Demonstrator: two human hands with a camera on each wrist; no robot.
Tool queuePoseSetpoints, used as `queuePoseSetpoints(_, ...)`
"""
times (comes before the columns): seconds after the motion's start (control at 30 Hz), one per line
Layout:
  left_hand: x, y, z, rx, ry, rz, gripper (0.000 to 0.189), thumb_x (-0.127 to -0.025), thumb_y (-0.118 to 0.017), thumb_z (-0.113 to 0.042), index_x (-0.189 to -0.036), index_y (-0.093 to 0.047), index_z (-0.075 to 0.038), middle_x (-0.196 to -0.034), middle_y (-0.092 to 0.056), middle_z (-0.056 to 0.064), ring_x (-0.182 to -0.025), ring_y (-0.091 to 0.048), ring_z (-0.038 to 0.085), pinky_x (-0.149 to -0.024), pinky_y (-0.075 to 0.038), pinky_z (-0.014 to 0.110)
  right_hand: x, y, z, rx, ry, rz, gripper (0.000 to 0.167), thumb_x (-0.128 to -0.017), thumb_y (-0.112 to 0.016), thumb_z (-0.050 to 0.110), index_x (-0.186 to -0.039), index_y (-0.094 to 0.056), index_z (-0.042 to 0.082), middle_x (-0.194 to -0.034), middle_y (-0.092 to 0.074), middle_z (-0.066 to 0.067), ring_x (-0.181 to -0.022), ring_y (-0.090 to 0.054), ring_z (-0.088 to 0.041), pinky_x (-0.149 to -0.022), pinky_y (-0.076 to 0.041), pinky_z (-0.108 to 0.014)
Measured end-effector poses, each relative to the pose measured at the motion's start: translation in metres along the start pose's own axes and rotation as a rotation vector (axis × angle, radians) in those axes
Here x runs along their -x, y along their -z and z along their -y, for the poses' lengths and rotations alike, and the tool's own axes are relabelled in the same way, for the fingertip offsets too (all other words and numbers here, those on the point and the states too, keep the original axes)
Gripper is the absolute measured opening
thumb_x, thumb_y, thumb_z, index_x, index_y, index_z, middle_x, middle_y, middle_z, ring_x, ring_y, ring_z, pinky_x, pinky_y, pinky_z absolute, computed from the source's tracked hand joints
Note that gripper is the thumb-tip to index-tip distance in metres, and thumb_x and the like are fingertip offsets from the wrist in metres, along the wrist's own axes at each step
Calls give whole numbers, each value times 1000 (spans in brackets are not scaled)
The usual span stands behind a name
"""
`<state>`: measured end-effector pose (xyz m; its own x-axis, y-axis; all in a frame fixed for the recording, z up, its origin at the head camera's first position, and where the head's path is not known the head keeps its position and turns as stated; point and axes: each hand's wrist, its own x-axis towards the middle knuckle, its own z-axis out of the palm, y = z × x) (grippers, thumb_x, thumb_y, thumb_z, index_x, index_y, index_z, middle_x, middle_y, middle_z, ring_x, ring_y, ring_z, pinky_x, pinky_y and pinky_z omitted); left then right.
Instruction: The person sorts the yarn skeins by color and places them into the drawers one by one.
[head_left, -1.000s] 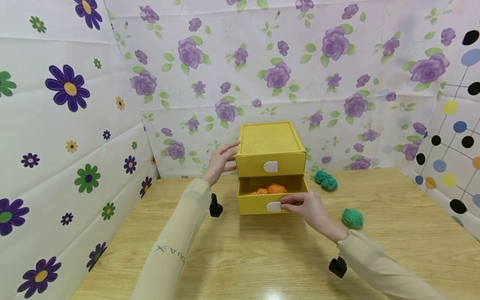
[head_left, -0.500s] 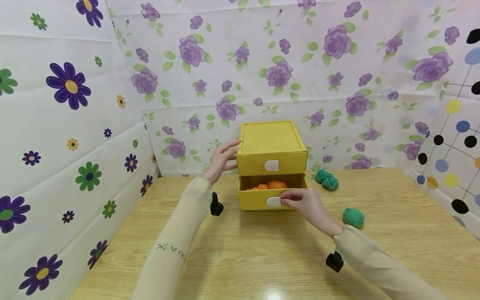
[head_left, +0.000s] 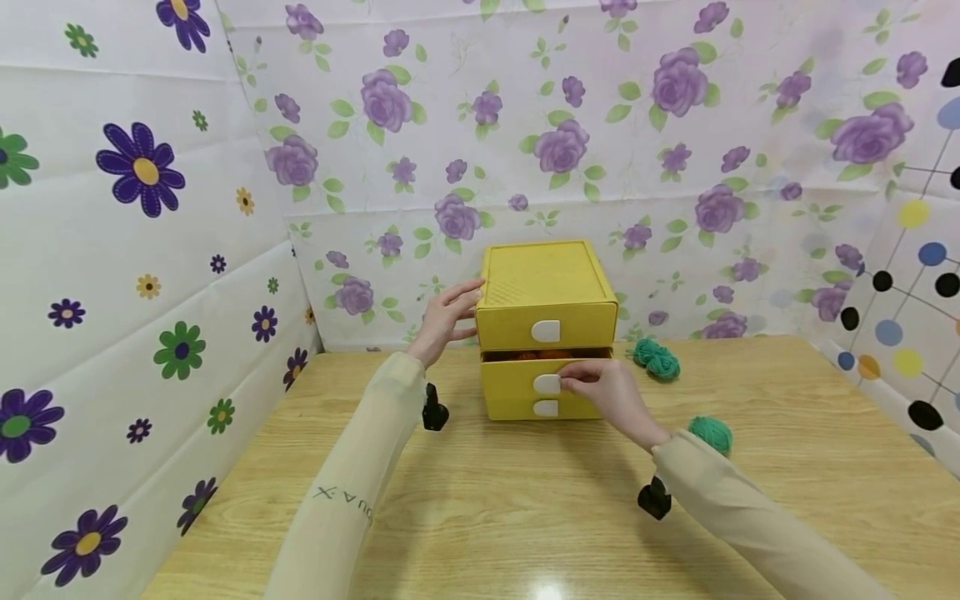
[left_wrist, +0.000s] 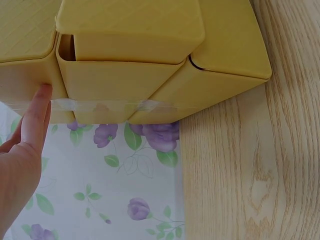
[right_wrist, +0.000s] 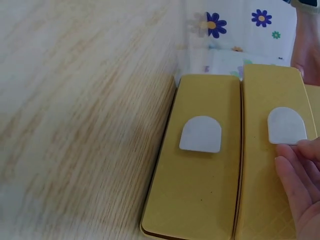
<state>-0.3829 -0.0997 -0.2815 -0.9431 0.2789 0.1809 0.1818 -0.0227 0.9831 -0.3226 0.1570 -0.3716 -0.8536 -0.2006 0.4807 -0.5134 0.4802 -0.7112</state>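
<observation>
Middle drawer [head_left: 510, 385] jutting from the yellow cabinet [head_left: 543, 273] — tab pinched, cabinet side braced.
White tab [head_left: 546, 384] is held at its edge between thumb and fingers of the right grip [head_left: 611, 392], likely because it's the one handy hold on a smooth front. Left grip [head_left: 442, 322] is laid nearly straight-fingered against the cabinet's upper side, nothing held — presumably so it isn't shifted on the table [head_left: 465, 517]. Orange yarn [head_left: 555, 354] is glimpsed inside.

2 yarn balls [head_left: 656, 360] [head_left: 710, 434] on table [head_left: 480, 517], right of drawer unit [head_left: 546, 311].
</observation>
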Motion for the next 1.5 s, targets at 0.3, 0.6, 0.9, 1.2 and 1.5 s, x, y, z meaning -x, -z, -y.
queuePoseSetpoints(0.3,-1,0,1,6,-1,-4,43,-93,-54,-22,-134,-47,-10,-130,-45,7,-105,-49,32,-82,-45,44,-10,-2,-7,24,-23,-21,9,-83,-68,12,-89,-73,8,-82,-67,1,-73,-61,-13,-62,-50,-31)
queuePoseSetpoints(0.6,-1,0,2,10,-6,5,43,-93,-53,-22,-134,-46,-9,-131,-44,8,-103,-49,30,-82,-45,45,-15,-4,-8,-4,-44,-37,10,-82,-68,9,-91,-72,5,-82,-67,-4,-73,-62,-16,-63,-50,-32)
queuePoseSetpoints(0.9,-1,0,1,10,-11,1,44,-93,-53,-22,-134,-46,-9,-130,-44,8,-102,-50,29,-82,-45,46,-11,-5,-12,-109,-102,-43,14,-83,-67,9,-94,-70,1,-85,-67,-8,-76,-63,-20,-66,-51,-30)
queuePoseSetpoints(1.2,-9,4,9,19,-19,-16,40,-92,-56,-24,-131,-52,-14,-128,-46,6,-102,-50,29,-78,-48,42,-2,-11,-17,-250,-264,-14,15,-82,-67,5,-93,-69,-6,-84,-66,-15,-78,-63,-32,-68,-51,-41)
queuePoseSetpoints(1.5,-17,7,23,3,-39,-36,39,-90,-58,-30,-127,-55,-19,-125,-49,2,-101,-51,27,-76,-49,40,9,-19,-25,-170,-309,11,17,-80,-70,6,-93,-69,-4,-85,-66,-12,-79,-62,-27,-69,-50,-43)
